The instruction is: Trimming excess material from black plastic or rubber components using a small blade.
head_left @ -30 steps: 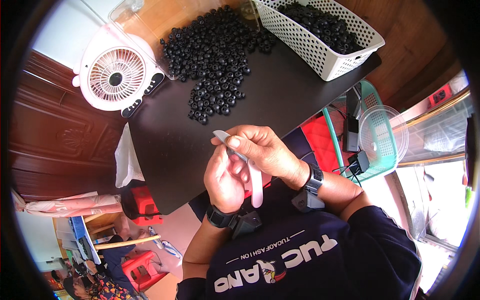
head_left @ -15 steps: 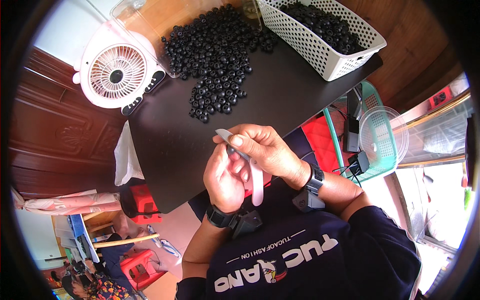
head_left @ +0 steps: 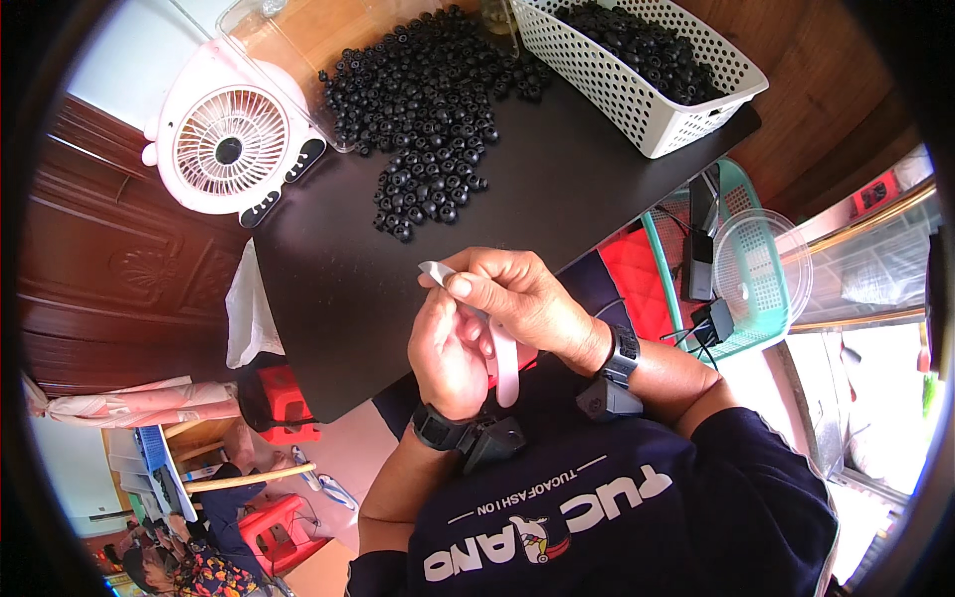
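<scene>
My right hand (head_left: 522, 303) is closed round a small knife with a pink handle (head_left: 506, 378). Its silver blade (head_left: 436, 271) pokes out past the thumb, over the fingertips of my left hand (head_left: 446, 353). That left hand is curled, palm up, under the knife; the small black round piece seen in it earlier is now hidden behind the fingers. Both hands meet just off the near edge of the dark table (head_left: 328, 298). Beyond them lies a large heap of black, hollow round pieces (head_left: 418, 129).
A white perforated basket (head_left: 637, 99) of black pieces stands at the far right. At the far left are a pink fan (head_left: 229, 139) and a clear bin (head_left: 318, 119). A green basket (head_left: 761, 279) with cables sits right of the table. Another person (head_left: 189, 567) is at lower left.
The knife blade has turned and shifted slightly left over the left fingertips. The black piece between the hands has gone out of sight.
</scene>
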Demonstrator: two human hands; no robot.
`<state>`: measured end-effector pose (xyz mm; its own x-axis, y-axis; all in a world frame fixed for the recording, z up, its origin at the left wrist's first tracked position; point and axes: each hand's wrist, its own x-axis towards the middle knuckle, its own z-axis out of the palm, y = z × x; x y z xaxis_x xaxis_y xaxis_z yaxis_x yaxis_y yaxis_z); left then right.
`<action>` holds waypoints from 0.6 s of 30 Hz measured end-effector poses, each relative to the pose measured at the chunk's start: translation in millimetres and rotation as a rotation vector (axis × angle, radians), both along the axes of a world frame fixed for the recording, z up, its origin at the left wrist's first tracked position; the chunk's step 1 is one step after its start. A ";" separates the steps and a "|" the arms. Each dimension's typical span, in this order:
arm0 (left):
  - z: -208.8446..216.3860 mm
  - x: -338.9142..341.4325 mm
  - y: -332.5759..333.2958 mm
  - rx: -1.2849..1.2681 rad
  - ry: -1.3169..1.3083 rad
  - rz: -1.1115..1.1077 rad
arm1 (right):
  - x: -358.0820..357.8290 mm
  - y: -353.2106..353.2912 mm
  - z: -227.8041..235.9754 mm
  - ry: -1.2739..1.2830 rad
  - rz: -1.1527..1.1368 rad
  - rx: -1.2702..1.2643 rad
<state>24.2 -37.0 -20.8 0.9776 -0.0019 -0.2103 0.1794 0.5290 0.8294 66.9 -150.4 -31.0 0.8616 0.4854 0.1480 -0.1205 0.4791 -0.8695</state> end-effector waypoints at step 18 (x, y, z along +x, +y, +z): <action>6.4 7.4 20.6 -0.220 -0.105 -0.024 | 3.2 -12.1 9.7 -0.503 -0.088 -0.131</action>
